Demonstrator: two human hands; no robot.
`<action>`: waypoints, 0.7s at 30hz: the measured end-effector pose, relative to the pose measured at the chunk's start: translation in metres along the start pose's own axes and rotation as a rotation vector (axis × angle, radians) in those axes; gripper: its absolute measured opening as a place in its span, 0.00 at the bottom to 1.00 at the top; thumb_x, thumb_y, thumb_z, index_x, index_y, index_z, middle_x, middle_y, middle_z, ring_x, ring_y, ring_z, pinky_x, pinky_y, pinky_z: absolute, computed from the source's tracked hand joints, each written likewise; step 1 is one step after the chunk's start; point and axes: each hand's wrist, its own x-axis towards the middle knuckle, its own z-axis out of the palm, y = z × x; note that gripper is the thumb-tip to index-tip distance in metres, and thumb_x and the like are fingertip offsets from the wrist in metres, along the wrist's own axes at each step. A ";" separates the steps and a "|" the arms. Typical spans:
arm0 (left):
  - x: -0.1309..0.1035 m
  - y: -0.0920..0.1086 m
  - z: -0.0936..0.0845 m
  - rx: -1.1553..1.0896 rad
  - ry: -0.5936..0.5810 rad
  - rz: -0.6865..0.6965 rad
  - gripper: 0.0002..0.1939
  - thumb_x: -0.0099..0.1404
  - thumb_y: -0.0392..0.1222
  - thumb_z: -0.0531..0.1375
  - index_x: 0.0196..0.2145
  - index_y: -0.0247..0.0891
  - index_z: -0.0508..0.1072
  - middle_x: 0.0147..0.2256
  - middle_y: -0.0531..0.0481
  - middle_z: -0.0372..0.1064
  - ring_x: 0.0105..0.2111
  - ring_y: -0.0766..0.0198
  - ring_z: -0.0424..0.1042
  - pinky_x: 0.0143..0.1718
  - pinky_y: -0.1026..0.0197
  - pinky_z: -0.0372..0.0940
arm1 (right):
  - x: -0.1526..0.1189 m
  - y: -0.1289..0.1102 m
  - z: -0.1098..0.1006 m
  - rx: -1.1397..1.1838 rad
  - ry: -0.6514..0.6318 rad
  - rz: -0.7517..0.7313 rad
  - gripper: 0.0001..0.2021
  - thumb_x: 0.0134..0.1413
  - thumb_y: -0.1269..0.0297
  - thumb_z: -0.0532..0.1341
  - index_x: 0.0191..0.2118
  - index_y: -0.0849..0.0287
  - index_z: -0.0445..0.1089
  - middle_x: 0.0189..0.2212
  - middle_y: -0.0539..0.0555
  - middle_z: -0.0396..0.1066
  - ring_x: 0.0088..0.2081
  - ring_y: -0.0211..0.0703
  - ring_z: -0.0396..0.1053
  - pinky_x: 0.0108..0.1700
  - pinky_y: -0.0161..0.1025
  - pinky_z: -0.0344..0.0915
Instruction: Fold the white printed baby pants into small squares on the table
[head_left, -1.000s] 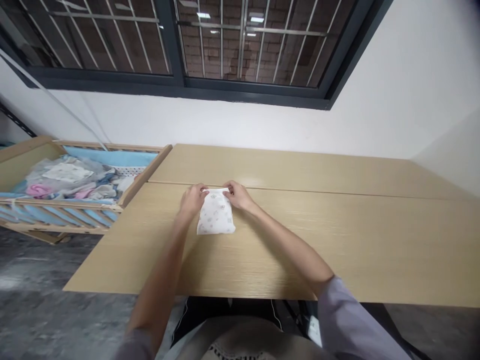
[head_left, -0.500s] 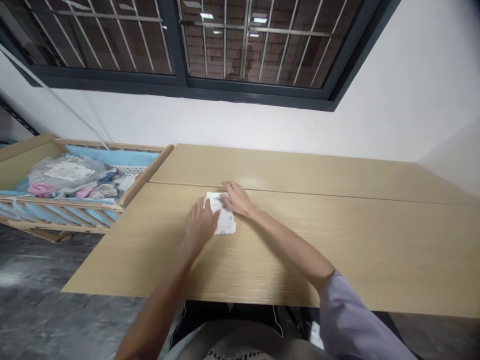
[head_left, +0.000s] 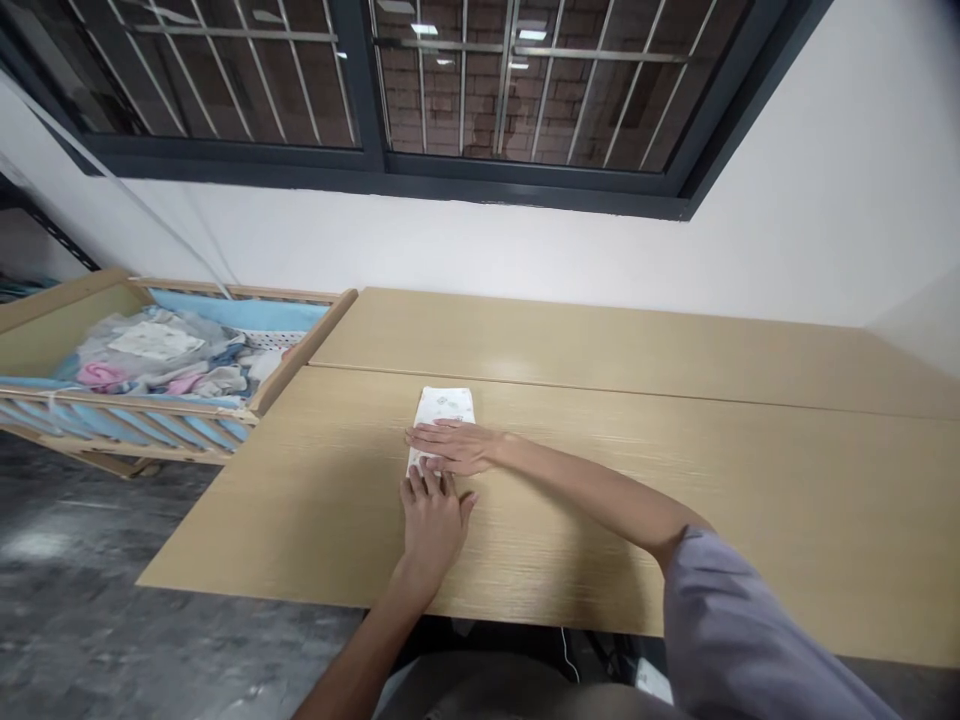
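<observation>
A small folded white cloth [head_left: 444, 402] with a faint printed pattern lies flat on the wooden table [head_left: 600, 470]. Across its middle rests my right hand [head_left: 454, 447], palm down with the fingers stretched out to the left. My left hand [head_left: 433, 515] is at the near end of the cloth, fingers spread and their tips touching its edge. The two hands almost meet, and they cover the lower part of the cloth. Neither hand grips anything.
Left of the table stands a wooden crib [head_left: 259, 400] with blue lining, holding clothes [head_left: 180, 360] and a clear plastic bag [head_left: 112, 342]. A white wall [head_left: 525, 240] and a barred window [head_left: 510, 180] rise behind the table. A seam runs along the tabletop.
My right hand has moved from the cloth's top corner down across its middle. My left hand has slid from its left side to the near end. The cloth now lies straighter.
</observation>
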 end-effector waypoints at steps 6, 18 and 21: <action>-0.001 -0.008 0.006 -0.043 0.013 0.026 0.30 0.73 0.53 0.52 0.64 0.29 0.66 0.63 0.20 0.59 0.61 0.32 0.64 0.58 0.32 0.59 | 0.004 0.037 -0.026 0.008 0.098 0.128 0.26 0.69 0.57 0.55 0.69 0.51 0.58 0.71 0.51 0.51 0.73 0.44 0.45 0.73 0.47 0.39; -0.001 -0.007 0.003 -0.010 0.008 0.046 0.31 0.73 0.51 0.53 0.63 0.25 0.65 0.62 0.16 0.59 0.60 0.30 0.65 0.58 0.34 0.59 | -0.004 0.028 -0.041 -0.055 0.270 0.171 0.27 0.70 0.56 0.53 0.70 0.55 0.56 0.71 0.56 0.51 0.72 0.48 0.46 0.73 0.52 0.40; -0.001 -0.008 0.001 0.022 0.011 0.057 0.30 0.72 0.51 0.54 0.64 0.26 0.65 0.63 0.18 0.59 0.60 0.31 0.65 0.58 0.34 0.60 | -0.023 0.002 -0.052 -0.123 0.407 0.248 0.24 0.71 0.55 0.53 0.67 0.57 0.61 0.67 0.61 0.60 0.68 0.51 0.54 0.69 0.54 0.48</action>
